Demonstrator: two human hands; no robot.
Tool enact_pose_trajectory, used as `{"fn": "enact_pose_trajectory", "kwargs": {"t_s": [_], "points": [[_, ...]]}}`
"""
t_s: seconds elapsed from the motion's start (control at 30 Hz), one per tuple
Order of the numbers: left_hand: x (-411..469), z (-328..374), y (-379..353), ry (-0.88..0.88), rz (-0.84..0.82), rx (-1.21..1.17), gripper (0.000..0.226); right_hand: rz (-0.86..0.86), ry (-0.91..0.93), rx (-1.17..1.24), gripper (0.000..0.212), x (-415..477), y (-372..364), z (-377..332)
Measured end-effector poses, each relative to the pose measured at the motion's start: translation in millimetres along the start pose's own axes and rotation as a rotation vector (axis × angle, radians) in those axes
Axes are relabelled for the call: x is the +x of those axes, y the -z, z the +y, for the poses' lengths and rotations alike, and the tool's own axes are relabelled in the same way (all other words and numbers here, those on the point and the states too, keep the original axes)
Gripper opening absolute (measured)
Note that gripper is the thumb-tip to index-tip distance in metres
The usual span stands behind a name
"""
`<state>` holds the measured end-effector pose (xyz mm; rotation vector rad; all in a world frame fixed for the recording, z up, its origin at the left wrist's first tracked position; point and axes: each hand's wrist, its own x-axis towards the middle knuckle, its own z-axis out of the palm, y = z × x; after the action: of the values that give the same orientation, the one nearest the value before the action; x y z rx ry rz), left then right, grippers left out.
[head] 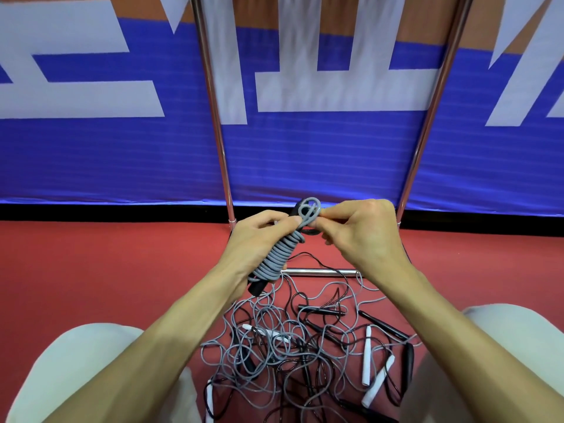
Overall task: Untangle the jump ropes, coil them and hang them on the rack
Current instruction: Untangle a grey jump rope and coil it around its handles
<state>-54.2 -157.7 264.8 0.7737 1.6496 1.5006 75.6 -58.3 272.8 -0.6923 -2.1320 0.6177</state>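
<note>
I see one rack [432,117] with two shiny upright poles [213,102] and one low crossbar [320,272] between their feet. Both hands are raised just in front of this rack, between the two poles.

The left hand [259,239] grips one bundle [279,254]. It is a grey rope wound tightly many times around black handles, and the black ends stick out at the top and the bottom. The fingers are curled around it and the thumb presses on the upper turns. The right hand [360,236] pinches with thumb and forefinger the one small grey loop [309,209] at the top of the bundle; its other fingers are bent.

In front of the crossbar, on the side towards me, one pile [290,346] of grey and black ropes lies on the red floor [106,270], still tangled. In it I count four white handles [367,355] and at least three black handles [383,325]. How many ropes there are I cannot tell.

Behind the rack hangs one blue banner [305,163] with big white shapes. Two knees [76,361] in light trousers are on either side of the pile.
</note>
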Motion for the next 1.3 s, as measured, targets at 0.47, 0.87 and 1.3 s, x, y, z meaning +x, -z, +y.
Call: {"fn": "enact_pose_trajectory", "kwargs": {"t_s": [0.47, 0.87, 1.3], "points": [[10, -16, 18, -0.214, 0.08, 0.655, 0.027, -0.119, -0.147, 0.176, 0.014, -1, -9, -3], [18, -20, 7, -0.238, -0.123, 0.435, 0.035, 0.041, -0.331, 0.531, 0.022, 11, -4, 6], [22, -4, 9, 0.035, -0.422, 0.184, 0.051, -0.026, -0.464, 0.803, 0.02, 32, 15, -18]]}}
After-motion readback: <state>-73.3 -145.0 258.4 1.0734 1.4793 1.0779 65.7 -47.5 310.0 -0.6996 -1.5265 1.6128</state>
